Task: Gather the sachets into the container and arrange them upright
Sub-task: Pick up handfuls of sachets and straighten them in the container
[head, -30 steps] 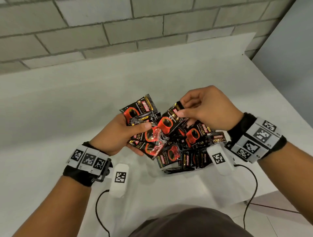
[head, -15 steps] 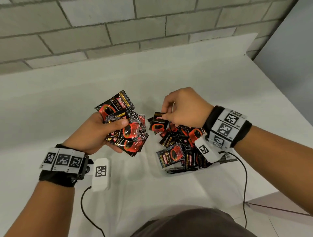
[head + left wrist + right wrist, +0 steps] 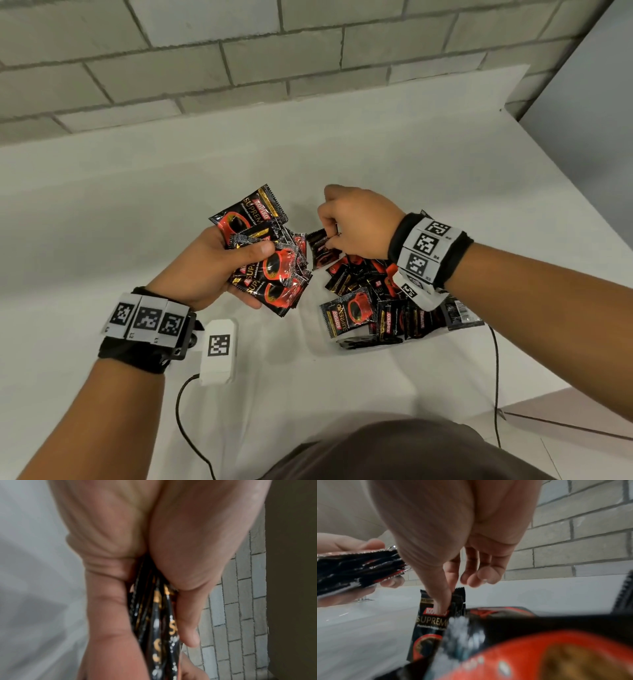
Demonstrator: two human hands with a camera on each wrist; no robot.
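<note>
A fanned stack of black-and-red coffee sachets (image 3: 270, 260) sits clamped in my left hand (image 3: 205, 270). My right hand (image 3: 359, 226) pinches one sachet (image 3: 320, 248) upright above the jumbled pile (image 3: 383, 305) on the table.

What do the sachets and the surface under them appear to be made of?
Sachets: likely thin plastic or foil laminate, glossy; they show sharp highlights, printed faces and serrated sealed edges, as on the stack gripped by the left hand. Table: smooth white matte surface, perhaps laminate or painted board; the pictures cannot settle which.
</note>
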